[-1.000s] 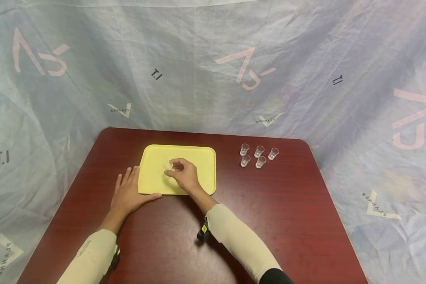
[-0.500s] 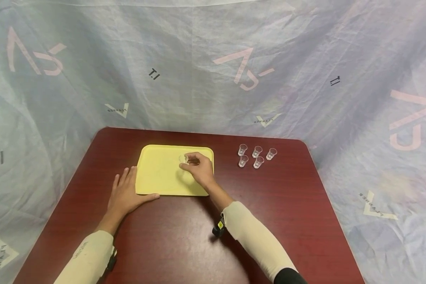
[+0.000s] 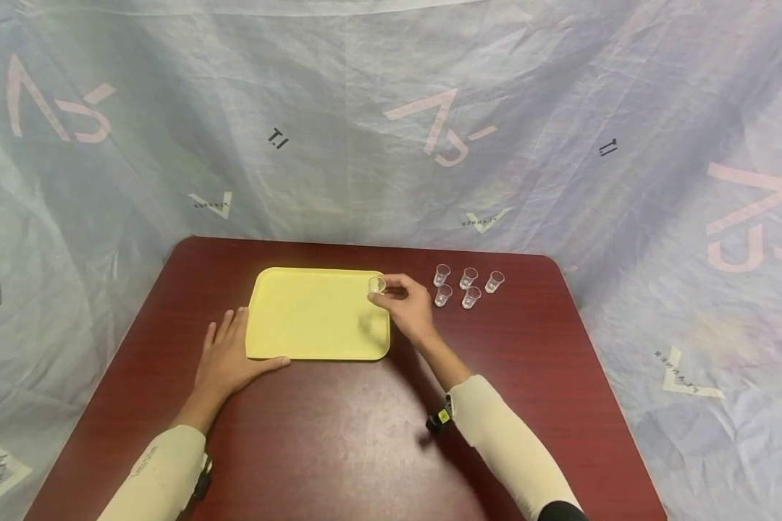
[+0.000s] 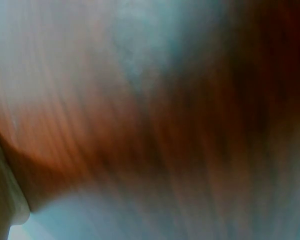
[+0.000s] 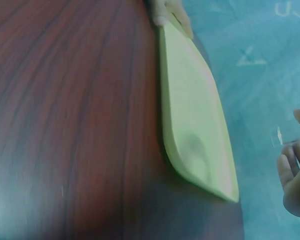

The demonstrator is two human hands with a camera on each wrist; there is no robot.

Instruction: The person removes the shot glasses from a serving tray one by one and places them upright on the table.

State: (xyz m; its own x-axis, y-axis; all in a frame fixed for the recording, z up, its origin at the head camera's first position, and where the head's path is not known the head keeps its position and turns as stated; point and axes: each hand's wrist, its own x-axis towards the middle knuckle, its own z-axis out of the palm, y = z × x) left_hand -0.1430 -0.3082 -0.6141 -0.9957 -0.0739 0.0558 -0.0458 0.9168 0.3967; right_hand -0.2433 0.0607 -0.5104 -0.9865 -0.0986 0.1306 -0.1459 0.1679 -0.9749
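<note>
My right hand [image 3: 412, 307] pinches a small clear cup [image 3: 376, 285] between thumb and fingers, above the right end of a yellow tray [image 3: 313, 315]. The cup's shadow falls on the tray below it. In the right wrist view the same hand [image 5: 297, 175] shows at the right edge, with part of the clear cup [image 5: 280, 136] at its fingertips. My left hand [image 3: 226, 354] lies with straight, spread fingers at the tray's near left corner, thumb along the front edge. The left wrist view holds mostly blurred tabletop and a bit of that hand [image 4: 5, 195].
Several clear cups [image 3: 468, 278] stand in two rows on the dark red table [image 3: 495, 376], right of the tray. Behind the table's back edge hangs a grey printed cloth [image 3: 339, 145], which also runs along both sides.
My right hand has carried the cup rightward, from over the middle of the tray to over its right end. My left hand stays at the tray's left corner.
</note>
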